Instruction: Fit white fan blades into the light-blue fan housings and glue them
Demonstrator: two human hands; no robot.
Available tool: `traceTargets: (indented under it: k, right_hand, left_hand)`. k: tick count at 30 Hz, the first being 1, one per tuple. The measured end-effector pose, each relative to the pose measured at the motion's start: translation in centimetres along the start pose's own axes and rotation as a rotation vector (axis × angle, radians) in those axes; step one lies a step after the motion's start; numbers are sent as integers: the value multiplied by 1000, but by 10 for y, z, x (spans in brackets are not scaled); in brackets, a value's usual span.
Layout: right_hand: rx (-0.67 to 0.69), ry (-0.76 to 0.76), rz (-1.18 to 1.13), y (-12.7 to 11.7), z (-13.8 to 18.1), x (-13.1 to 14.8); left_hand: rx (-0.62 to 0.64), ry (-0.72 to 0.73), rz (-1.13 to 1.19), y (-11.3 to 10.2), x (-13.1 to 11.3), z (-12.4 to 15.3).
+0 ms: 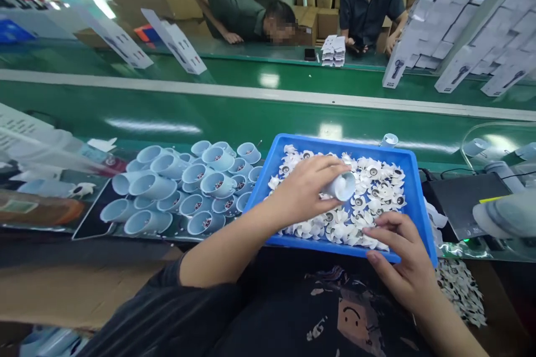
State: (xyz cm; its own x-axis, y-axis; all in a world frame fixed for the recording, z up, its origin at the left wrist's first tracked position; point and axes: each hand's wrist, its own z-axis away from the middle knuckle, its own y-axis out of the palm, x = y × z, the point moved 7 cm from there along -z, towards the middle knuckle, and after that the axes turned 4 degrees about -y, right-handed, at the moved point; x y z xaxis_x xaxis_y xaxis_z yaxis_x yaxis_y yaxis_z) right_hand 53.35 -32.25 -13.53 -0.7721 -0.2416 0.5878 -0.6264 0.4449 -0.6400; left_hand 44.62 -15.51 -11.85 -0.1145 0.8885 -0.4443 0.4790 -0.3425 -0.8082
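My left hand point(307, 187) is closed round a light blue plastic cup-shaped housing point(345, 186), held tilted above the blue tray point(422, 217). Something white shows inside the housing's mouth. Small white fan impellers point(383, 187), some with dark round centres, lie heaped in the tray. Over the tray's near right edge, my right hand point(404, 262) has its fingers curved and apart, with nothing visible between them. To the left, many similar light blue housings point(151, 185) are piled on their sides and upright; several show small reddish and silvery parts inside.
A green conveyor belt point(234, 106) runs behind the tray, carrying a light blue housing point(389, 140). White boxes point(448, 17) are stacked at the far right. Two people point(238, 11) are across the belt. A dark flat device point(469, 201) sits right of the tray; more impellers point(460, 293) lie below.
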Motion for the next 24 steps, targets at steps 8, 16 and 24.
traceTargets:
  k: [8,16,24]
  right_hand:
    - [-144,-183,439,-15,-9,21]
    - [-232,-246,148,-11,18,12]
    - [-370,-370,219,-18,37,31]
  left_hand:
    - [-33,179,123,17,-36,11]
    - [128,-356,-132,20,70,-75]
    - [368,-526,-347,80,125,-145]
